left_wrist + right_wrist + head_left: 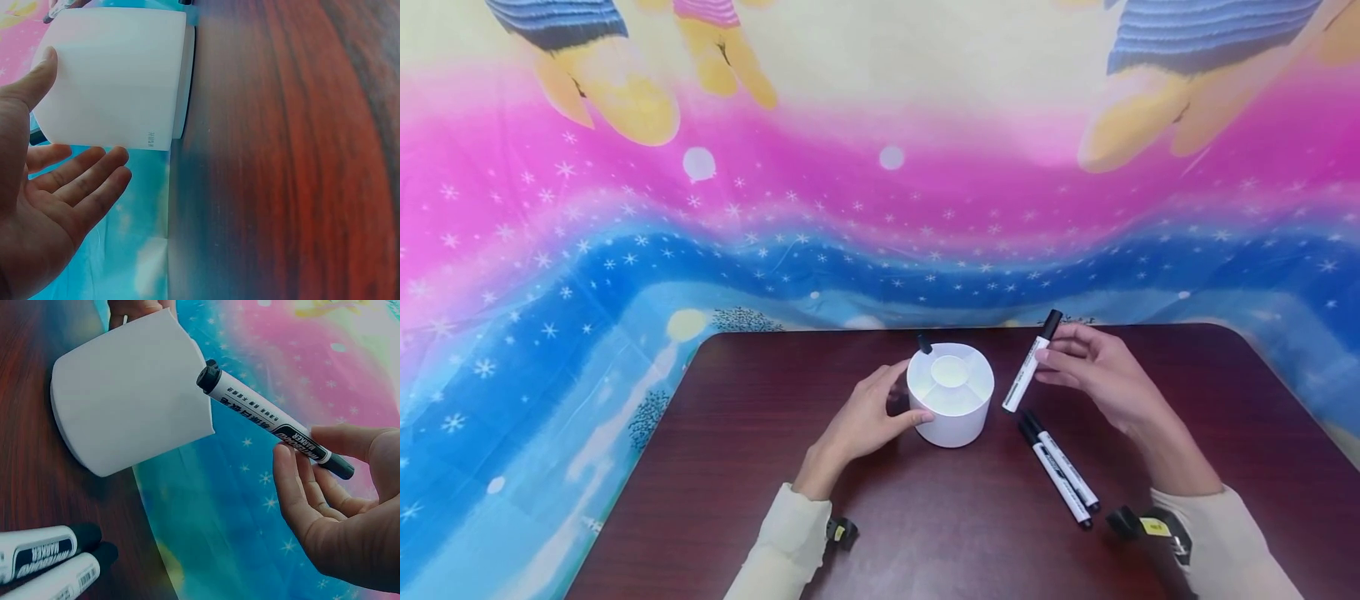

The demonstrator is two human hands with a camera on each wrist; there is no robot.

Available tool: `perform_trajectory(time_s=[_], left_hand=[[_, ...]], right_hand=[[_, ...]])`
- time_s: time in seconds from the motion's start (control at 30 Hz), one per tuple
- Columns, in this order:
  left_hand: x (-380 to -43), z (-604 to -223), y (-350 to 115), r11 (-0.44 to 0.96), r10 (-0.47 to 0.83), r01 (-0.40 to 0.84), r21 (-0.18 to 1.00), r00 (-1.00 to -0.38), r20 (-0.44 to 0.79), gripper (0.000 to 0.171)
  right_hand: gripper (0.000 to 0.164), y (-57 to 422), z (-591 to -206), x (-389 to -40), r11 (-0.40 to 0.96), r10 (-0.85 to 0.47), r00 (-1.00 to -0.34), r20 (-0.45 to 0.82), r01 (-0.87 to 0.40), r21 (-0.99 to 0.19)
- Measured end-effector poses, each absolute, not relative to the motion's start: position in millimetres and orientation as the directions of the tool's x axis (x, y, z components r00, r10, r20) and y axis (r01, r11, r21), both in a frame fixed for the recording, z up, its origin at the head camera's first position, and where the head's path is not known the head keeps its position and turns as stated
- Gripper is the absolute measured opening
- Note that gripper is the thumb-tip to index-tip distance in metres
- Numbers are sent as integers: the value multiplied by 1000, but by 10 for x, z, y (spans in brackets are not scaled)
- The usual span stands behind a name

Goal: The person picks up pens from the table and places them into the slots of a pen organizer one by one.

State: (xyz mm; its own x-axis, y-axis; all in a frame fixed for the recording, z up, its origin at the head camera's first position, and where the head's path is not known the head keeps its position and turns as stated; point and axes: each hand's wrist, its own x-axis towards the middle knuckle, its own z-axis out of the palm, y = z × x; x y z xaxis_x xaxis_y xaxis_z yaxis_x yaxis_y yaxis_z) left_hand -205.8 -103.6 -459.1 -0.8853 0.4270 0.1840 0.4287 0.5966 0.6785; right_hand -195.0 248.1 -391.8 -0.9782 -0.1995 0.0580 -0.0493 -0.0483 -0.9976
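A round white pen holder (951, 427) with a divided top stands on the table. My left hand (872, 408) spans its left side, the thumb on the front wall and the fingers toward the back. In the left wrist view the thumb lies along the white wall, with the fingers (103, 178) bent loosely near its edge. One black marker end (924, 344) sticks up from a rear left compartment. To the right, my right hand (1097, 375) pinches a whiteboard marker (1030, 367) between thumb and fingers, tilted, cap end up and lower end beside the holder.
Two more white markers (1063, 471) with black caps lie side by side on the dark wooden table (737, 433), right of the holder and in front of the raised one. A colourful printed cloth (820, 208) hangs behind the table's back edge.
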Motion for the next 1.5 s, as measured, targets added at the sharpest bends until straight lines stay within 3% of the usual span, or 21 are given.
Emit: perform_trajectory(time_s=[0.37,0.77,1.13,1.5], left_hand=[[-2037,-4585,-1036,590,428,439,678,-882,198,88],[-2035,-4589,-1033,587,428,436,682,-882,195,87],[-2029,-4585,-1034,587,435,438,681,-880,190,89],[-2052,-4587,-1032,586,432,430,687,-883,184,88]], right_hand=[[17,2364,-3873,-1988,-138,-183,-979,87,-62,-988],[14,2311,-3861,-2012,-159,-164,-983,87,-61,-985],[15,2238,-3878,-2045,-112,-159,-984,76,-58,-992],[24,2176,-3937,-2079,31,-139,-989,57,-62,-998]])
